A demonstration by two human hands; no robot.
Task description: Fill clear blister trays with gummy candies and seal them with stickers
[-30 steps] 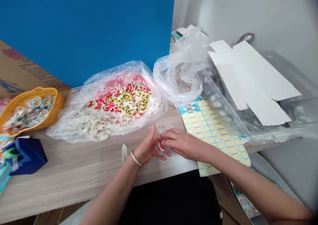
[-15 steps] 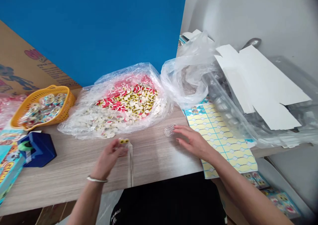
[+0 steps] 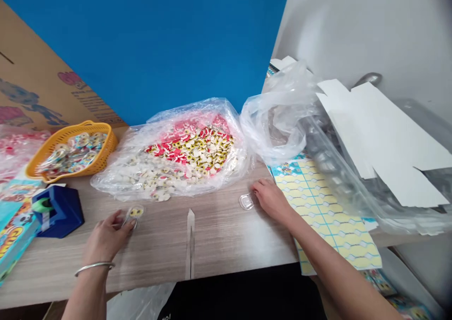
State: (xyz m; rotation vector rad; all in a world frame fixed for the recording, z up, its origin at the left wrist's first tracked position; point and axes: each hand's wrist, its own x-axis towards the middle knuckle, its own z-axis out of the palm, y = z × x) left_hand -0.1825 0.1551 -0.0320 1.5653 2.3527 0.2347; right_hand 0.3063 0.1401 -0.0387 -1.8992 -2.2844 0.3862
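My left hand (image 3: 109, 235), with a metal bangle at the wrist, is closed on a small clear plastic pack (image 3: 135, 212) with yellow round pieces in it, low over the wooden table (image 3: 158, 249). The fingers of my right hand (image 3: 270, 197) are curled beside a small clear plastic shell (image 3: 246, 201) on the table; whether they grip its edge cannot be made out. Between and behind my hands lies an open clear bag (image 3: 197, 146) of red, white and yellow pieces. A pale pointed strip (image 3: 190, 244) lies between my hands.
An orange basket (image 3: 102, 157) of filled packs stands at the left, behind a blue tape dispenser (image 3: 65, 212). Yellow printed sheets (image 3: 321, 207) lie at the right. Beyond them are clear plastic trays (image 3: 339, 179) and white card pieces (image 3: 388, 136).
My left hand has moved left, away from the pale strip, with the pack. My right hand's fingers have curled in beside the clear shell. The camera view has shifted slightly.
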